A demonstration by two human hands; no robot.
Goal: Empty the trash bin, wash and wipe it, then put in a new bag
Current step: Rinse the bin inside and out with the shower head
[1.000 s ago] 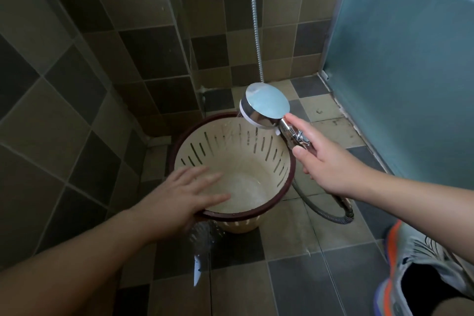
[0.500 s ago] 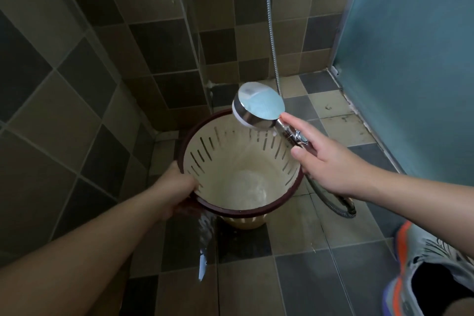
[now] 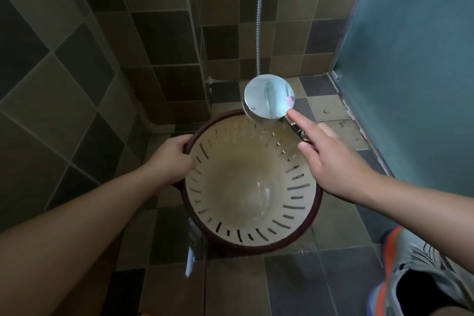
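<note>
**Bin rinsed under the shower head**

Since the earlier frame the left hand (image 3: 172, 159) has slid from the near rim round to the left rim of the trash bin (image 3: 252, 182), and the bin's mouth has turned more squarely up toward the camera. That hand curls its fingers over the dark red rim and grips it. The right hand (image 3: 336, 161) holds the handle of the shower head (image 3: 269, 97), forefinger stretched along the handle toward the chrome disc, the other fingers wrapped round the handle. The shower head hangs over the far right edge of the bin, its metal hose (image 3: 260, 18) rising up the far wall. Inside, the cream, slotted wall is wet and a little water lies at the bottom. The bin is over the tiled floor (image 3: 289, 287), in the corner between the tiled walls. A frosted panel (image 3: 410, 72) stands to the right, and a grey and orange shoe (image 3: 420, 272) shows at the near right.
</note>
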